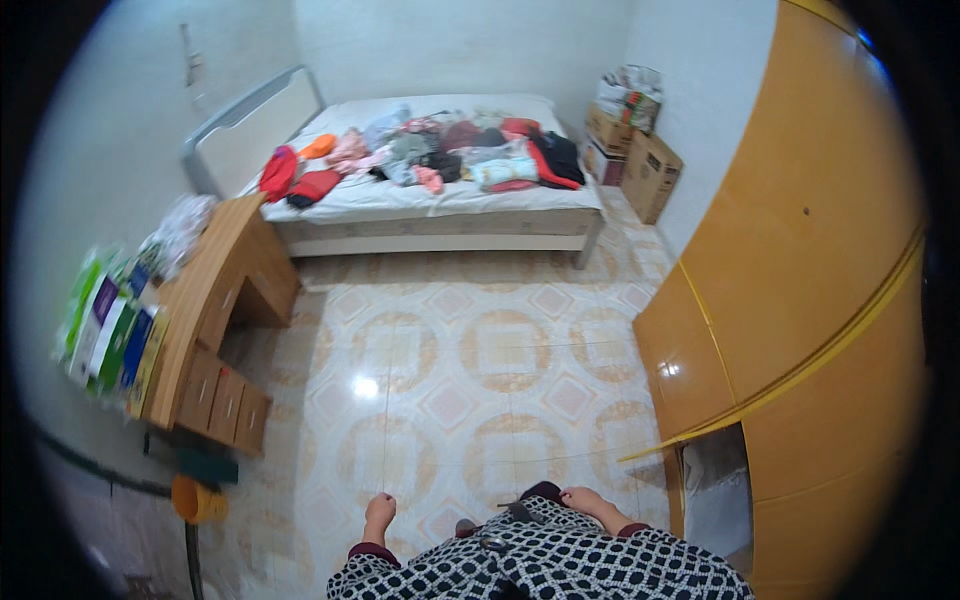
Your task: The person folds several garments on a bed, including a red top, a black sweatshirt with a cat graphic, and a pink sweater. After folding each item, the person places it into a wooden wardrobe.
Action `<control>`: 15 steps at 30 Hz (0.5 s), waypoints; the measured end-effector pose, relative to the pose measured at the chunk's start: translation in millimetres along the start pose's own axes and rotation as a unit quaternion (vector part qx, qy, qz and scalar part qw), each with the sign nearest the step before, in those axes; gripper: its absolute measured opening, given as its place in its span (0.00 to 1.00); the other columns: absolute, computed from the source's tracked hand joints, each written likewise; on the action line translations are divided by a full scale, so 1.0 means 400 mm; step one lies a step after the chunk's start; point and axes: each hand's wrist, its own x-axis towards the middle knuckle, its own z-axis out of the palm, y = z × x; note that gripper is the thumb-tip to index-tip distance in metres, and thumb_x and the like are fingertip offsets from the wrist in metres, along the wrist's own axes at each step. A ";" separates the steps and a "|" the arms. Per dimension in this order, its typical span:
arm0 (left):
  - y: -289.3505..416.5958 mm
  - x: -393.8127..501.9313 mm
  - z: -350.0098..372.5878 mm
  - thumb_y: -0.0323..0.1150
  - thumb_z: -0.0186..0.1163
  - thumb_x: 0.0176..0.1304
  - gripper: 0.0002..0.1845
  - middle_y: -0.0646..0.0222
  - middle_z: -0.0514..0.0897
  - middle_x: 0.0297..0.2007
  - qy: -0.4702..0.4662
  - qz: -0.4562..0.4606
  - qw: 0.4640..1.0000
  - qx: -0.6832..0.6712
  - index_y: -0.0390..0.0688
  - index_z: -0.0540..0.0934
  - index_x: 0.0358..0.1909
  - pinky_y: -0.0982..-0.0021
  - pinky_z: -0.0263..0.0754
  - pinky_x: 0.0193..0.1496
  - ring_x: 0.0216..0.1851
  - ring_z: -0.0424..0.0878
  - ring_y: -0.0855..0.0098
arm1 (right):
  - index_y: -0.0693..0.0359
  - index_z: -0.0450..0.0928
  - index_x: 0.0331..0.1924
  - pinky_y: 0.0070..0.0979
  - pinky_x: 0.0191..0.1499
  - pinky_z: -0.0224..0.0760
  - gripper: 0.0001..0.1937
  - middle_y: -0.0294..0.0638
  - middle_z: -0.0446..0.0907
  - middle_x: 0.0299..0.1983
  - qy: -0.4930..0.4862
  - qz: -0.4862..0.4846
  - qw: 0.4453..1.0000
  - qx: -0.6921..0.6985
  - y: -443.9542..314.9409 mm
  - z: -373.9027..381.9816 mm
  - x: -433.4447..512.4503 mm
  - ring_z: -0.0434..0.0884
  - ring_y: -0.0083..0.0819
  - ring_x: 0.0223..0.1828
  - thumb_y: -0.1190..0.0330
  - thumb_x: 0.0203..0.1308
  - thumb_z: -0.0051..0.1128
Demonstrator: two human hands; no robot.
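Note:
My left hand [380,510] hangs in front of me over the tiled floor [450,401], fingers curled in, with nothing visible in it. My right hand [589,501] is held low beside a dark piece of cloth or footwear [541,492]; whether it grips this cannot be told. A black-and-white patterned garment [525,559] covers my body. Across the room, a bed [442,214] with a white sheet bears a heap of clothes [412,150] in red, pink, grey and black. An orange item [318,146] lies near its headboard [247,124].
At left stands a wooden desk [232,255] with packaged goods [112,330] and a plastic bag [180,229]. A yellow bin [197,501] is near it. On the right is a wooden wardrobe [757,300] with an open lower compartment [716,487]. Cardboard boxes [651,176] stand beyond the bed.

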 end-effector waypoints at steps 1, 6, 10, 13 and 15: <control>0.043 0.044 -0.021 0.38 0.47 0.54 0.16 0.56 0.83 0.30 -0.006 0.008 1.000 -0.027 0.39 0.80 0.35 0.61 0.73 0.43 0.34 0.81 0.57 | 0.58 0.76 0.48 0.35 0.50 0.68 0.19 0.48 0.77 0.47 0.005 0.040 0.999 0.020 -0.002 -0.009 0.014 0.76 0.44 0.48 0.60 0.56 0.41; 0.190 0.219 -0.036 0.36 0.47 0.54 0.17 0.57 0.83 0.29 -0.087 0.008 0.992 -0.095 0.38 0.80 0.37 0.62 0.74 0.40 0.31 0.82 0.63 | 0.59 0.78 0.44 0.36 0.47 0.69 0.18 0.49 0.79 0.43 -0.028 0.088 0.995 0.028 0.124 -0.001 0.139 0.78 0.44 0.44 0.60 0.55 0.44; 0.206 0.311 -0.034 0.40 0.48 0.50 0.16 0.55 0.82 0.25 -0.171 0.088 0.976 0.098 0.40 0.81 0.27 0.58 0.73 0.40 0.32 0.80 0.55 | 0.61 0.79 0.37 0.39 0.42 0.69 0.15 0.50 0.79 0.40 -0.134 0.128 0.981 0.050 0.253 -0.022 0.223 0.78 0.47 0.40 0.64 0.51 0.44; 0.195 0.363 -0.052 0.40 0.51 0.49 0.14 0.56 0.82 0.27 -0.201 0.083 0.966 0.140 0.43 0.83 0.26 0.60 0.73 0.42 0.34 0.80 0.57 | 0.63 0.80 0.34 0.40 0.41 0.69 0.14 0.51 0.80 0.37 -0.102 0.151 0.980 0.074 0.280 -0.140 0.306 0.78 0.48 0.38 0.65 0.49 0.44; 0.204 0.403 -0.059 0.41 0.52 0.49 0.15 0.56 0.82 0.29 -0.211 0.034 0.967 0.141 0.42 0.83 0.29 0.62 0.73 0.42 0.35 0.81 0.58 | 0.64 0.80 0.31 0.41 0.40 0.69 0.13 0.51 0.80 0.35 -0.041 0.105 0.992 0.061 0.267 -0.253 0.403 0.79 0.49 0.37 0.67 0.49 0.44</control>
